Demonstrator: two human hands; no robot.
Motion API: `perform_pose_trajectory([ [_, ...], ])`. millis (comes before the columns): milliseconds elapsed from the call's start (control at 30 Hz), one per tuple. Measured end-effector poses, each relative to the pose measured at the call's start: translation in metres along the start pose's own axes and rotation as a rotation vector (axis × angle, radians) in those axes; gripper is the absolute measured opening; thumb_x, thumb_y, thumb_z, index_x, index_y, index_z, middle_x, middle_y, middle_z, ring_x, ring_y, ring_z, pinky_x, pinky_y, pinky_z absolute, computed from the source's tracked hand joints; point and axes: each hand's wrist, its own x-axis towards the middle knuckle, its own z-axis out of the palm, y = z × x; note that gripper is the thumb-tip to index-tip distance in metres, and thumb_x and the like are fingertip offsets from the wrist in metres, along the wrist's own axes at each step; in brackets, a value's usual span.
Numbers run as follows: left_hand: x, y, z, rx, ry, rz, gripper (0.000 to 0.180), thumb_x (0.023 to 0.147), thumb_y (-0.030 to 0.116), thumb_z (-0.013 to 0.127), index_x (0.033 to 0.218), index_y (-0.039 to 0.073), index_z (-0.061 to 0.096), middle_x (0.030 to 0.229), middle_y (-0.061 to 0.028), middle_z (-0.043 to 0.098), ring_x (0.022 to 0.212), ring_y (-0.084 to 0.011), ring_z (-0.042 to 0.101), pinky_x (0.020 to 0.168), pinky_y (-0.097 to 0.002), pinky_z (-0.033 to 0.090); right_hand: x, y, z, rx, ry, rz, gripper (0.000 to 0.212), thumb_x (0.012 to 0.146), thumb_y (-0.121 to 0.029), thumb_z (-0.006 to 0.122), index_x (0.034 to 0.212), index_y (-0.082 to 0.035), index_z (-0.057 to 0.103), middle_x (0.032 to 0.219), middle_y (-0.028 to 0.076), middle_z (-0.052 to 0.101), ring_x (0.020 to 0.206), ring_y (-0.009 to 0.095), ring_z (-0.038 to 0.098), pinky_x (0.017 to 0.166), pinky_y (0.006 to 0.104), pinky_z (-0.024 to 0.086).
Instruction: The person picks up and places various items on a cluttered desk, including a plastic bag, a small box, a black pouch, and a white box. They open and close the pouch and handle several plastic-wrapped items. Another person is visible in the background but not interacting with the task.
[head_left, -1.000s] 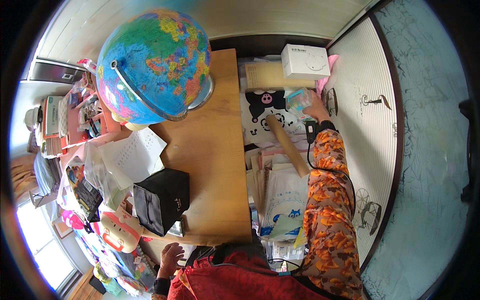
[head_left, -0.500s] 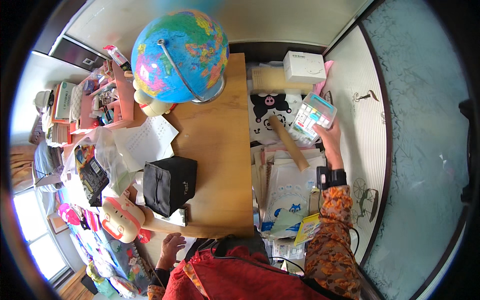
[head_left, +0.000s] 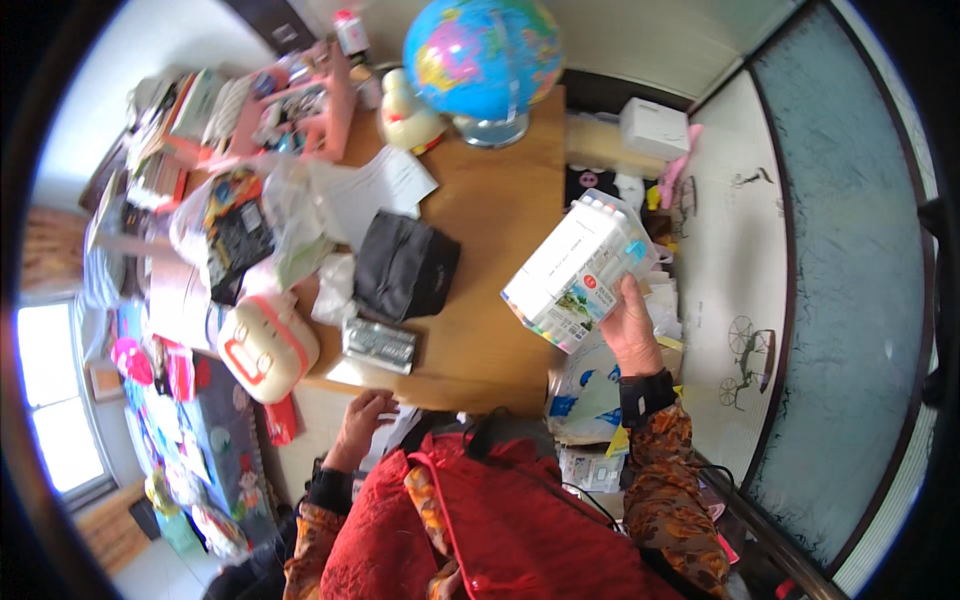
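Observation:
My right hand [head_left: 630, 325] is closed on the edge of a clear plastic case of markers [head_left: 575, 270], which hangs tilted over the right side of the wooden table [head_left: 490, 345]. White marker bodies and coloured tips show through its walls. My left hand [head_left: 365, 422] is at the table's front edge, loosely bent and open, with nothing in it. Nearest to it on the tabletop lie a dark flat packet [head_left: 380, 345] and a black fabric pouch [head_left: 405, 265].
A globe [head_left: 485, 55] stands at the back of the table. Papers [head_left: 385, 185], a plastic bag [head_left: 290, 215], a cream-coloured case [head_left: 268, 348] and a pink organizer [head_left: 335, 110] crowd the left. Right of the table are a white box [head_left: 655, 128] and stacked papers and bags.
My right hand has brought the marker case left and toward me, from above the shelf area to over the table's edge. The view has shifted; my left hand is still near the front edge.

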Motion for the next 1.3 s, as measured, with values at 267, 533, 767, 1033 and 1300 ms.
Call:
perform_pose_trajectory([
  [267,-0.014,-0.009,-0.019,-0.106,-0.053,0.098,0.032,0.096,0.022,0.055,0.121,0.002,0.056,0.108,-0.0084,0.063,0.099,-0.0175,0.063,0.084,-0.0300,0.051,-0.046,0.073,0.103,-0.592,-0.505,0.189,0.072,0.068,-0.011,0.086,0.131,-0.008,0.051,0.122,0.006,0.060,0.111,0.017,0.057,0.098,0.0348,0.046],
  [533,-0.032,-0.006,-0.029,-0.204,-0.073,0.278,0.058,0.085,0.006,0.063,0.138,0.003,0.040,0.128,-0.0108,0.056,0.120,-0.0241,0.054,0.095,-0.0394,0.050,-0.045,0.189,0.182,-1.005,-0.740,-0.412,0.077,0.065,-0.027,0.086,0.127,-0.004,0.046,0.120,0.019,0.057,0.113,0.038,0.057,0.096,0.0428,0.047],
  [767,-0.005,0.042,-0.029,-0.259,0.123,0.691,0.073,0.079,0.011,0.066,0.143,0.003,0.032,0.139,-0.0099,0.044,0.126,-0.0216,0.045,0.104,-0.0342,0.040,-0.014,0.252,0.206,-0.908,-0.693,-0.754,0.090,0.069,-0.020,0.082,0.140,0.002,0.031,0.137,0.028,0.040,0.128,0.047,0.041,0.110,0.0487,0.034],
  [1033,0.001,0.089,-0.028,-0.106,0.068,0.557,0.083,0.088,0.030,0.067,0.152,0.009,0.018,0.143,-0.0104,0.041,0.127,-0.0222,0.047,0.095,-0.0354,0.047,0.014,0.218,0.168,-0.996,-1.037,-0.377,0.078,0.080,0.007,0.052,0.151,-0.004,0.021,0.151,0.022,0.031,0.142,0.033,0.030,0.116,0.0383,0.028],
  [1300,0.044,0.084,-0.034,-0.014,0.035,0.608,0.073,0.093,0.013,0.059,0.150,0.000,0.016,0.147,-0.0167,0.036,0.131,-0.0259,0.042,0.104,-0.0371,0.039,0.015,0.176,0.090,-0.762,-1.179,0.317,0.059,0.090,0.004,0.051,0.146,-0.003,0.035,0.140,0.020,0.049,0.127,0.029,0.050,0.107,0.0396,0.041],
])
